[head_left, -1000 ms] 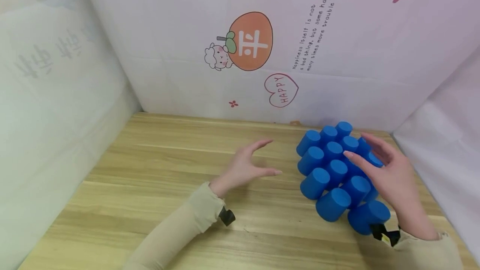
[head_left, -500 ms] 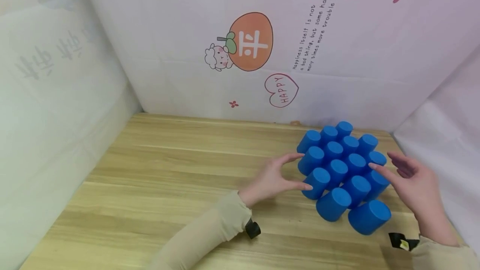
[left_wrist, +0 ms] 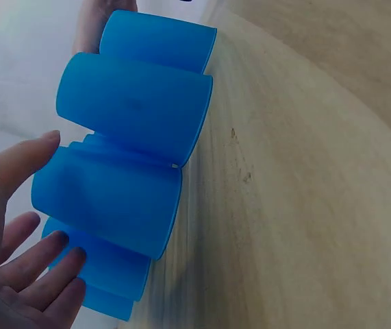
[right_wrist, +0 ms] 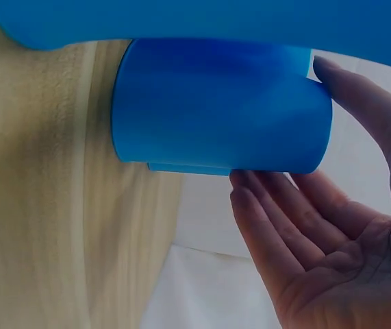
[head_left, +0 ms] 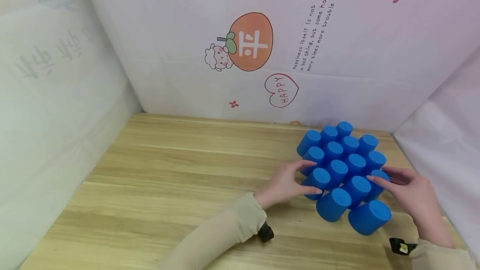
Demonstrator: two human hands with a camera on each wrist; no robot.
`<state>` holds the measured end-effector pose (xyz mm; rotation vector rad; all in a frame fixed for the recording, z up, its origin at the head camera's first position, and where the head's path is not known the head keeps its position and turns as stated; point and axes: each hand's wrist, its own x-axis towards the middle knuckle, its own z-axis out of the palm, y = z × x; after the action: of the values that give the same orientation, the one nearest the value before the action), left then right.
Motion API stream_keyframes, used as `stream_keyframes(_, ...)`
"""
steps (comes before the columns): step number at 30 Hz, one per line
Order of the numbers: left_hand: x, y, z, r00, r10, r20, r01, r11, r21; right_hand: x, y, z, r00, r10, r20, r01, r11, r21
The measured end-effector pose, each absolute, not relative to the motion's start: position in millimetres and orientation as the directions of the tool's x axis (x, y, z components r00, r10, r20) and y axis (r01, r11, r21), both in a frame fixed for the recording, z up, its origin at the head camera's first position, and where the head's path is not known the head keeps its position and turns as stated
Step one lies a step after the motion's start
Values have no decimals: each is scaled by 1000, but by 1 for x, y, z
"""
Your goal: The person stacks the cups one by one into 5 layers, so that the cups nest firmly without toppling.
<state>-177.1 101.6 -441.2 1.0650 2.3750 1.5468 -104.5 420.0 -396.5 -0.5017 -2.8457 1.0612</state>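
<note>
Several blue cups stand upside down in a close cluster on the right of the wooden table (head_left: 180, 186). My left hand (head_left: 283, 183) spans a blue cup (head_left: 318, 178) on the cluster's left side, thumb in front and fingers behind. In the left wrist view its fingers (left_wrist: 44, 267) are spread loosely beside that cup (left_wrist: 109, 199), and no firm grip shows. On the right side, my right hand (head_left: 414, 193) pinches another blue cup (head_left: 378, 178). In the right wrist view its thumb lies at the upper end of this cup (right_wrist: 222, 110), with the fingers along the opposite side.
A printed white sheet (head_left: 180, 53) hangs behind the table. White sheets close off the left (head_left: 56, 95) and right (head_left: 450, 136) sides, the right one near my right hand. Two cups stand at the cluster's front, a left one (head_left: 333, 205) and a right one (head_left: 369, 218).
My left hand has moved right, from bare table to a cup on the cluster's left side. My right hand has moved from above the cups outward, then down around a cup on the right side.
</note>
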Motion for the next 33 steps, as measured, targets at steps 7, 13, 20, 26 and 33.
stream_keyframes(7, -179, 107, -448, -738, 624, 256, 492, 238, 838, -104, 424, -400, -948, 313, -60, 279, 726, -629)
stream_keyframes(13, -180, 111, -452, -734, 635, 239, 477, 232, 848, -103, 424, -400, -944, 321, -72, 294, 725, -623)
stream_keyframes(20, -181, 114, -454, -745, 628, 226, 446, 217, 868, -105, 422, -398, -942, 323, -86, 305, 724, -619)
stream_keyframes(26, -186, 104, -449, -754, 612, 238, 402, 143, 905, -105, 421, -397, -945, 316, -82, 297, 725, -621)
stream_keyframes(33, -200, 62, -434, -823, 521, 227, 352, 154, 923, -104, 420, -396, -947, 314, -69, 287, 730, -620)
